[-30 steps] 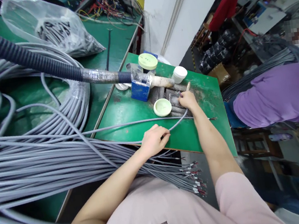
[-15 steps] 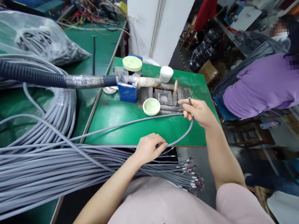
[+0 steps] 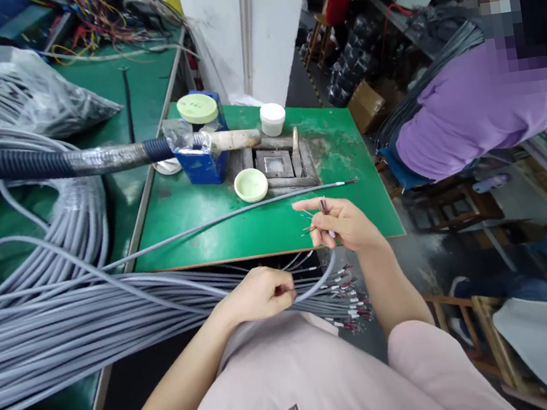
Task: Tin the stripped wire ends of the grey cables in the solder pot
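My right hand (image 3: 341, 223) pinches the end of a grey cable (image 3: 321, 283), whose thin coloured wires (image 3: 308, 230) fan out past the fingertips. Closed around the same cable, lower and to the left, is my left hand (image 3: 265, 292). Between the two hands the cable bends in a curve. Another grey cable (image 3: 215, 223) lies across the green table, its stripped end near the right edge. Beyond my right hand sits a solder pot (image 3: 274, 164) with a square opening, set in a dark frame. A shallow pale green dish (image 3: 251, 185) stands beside it.
A ribbed hose (image 3: 10, 159) with a pale nozzle reaches over a blue box (image 3: 200, 166). A white tub (image 3: 273, 119) stands behind the pot. Bundled grey cables (image 3: 91, 316) fill the left, and several cable ends hang near my lap. A person in purple (image 3: 472, 105) sits at right.
My right hand has come away from the pot, nearer my body, with the cable end. The other cable's stripped end now shows on the table. The view has shifted.
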`<move>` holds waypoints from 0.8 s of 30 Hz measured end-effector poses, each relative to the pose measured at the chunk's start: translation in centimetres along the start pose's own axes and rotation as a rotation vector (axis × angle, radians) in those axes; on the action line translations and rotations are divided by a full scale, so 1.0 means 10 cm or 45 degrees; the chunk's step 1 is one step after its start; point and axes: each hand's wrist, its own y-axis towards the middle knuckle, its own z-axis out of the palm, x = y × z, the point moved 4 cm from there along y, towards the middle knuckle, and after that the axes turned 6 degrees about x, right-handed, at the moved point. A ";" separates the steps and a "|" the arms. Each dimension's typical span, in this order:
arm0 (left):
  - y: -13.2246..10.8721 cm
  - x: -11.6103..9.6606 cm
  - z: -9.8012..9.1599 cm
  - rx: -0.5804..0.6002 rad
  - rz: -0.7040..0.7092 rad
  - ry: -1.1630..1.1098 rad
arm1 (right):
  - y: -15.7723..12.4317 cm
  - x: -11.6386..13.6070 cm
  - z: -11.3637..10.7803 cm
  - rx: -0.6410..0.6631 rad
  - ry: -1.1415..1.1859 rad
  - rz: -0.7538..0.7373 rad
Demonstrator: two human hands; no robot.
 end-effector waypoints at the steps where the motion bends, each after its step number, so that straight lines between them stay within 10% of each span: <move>1: 0.00 -0.01 0.01 0.023 0.004 0.005 | -0.02 -0.01 0.01 0.014 0.003 -0.001; 24: 0.00 0.02 0.11 0.197 0.027 0.057 | -0.33 -0.15 0.07 -0.080 -0.115 -0.049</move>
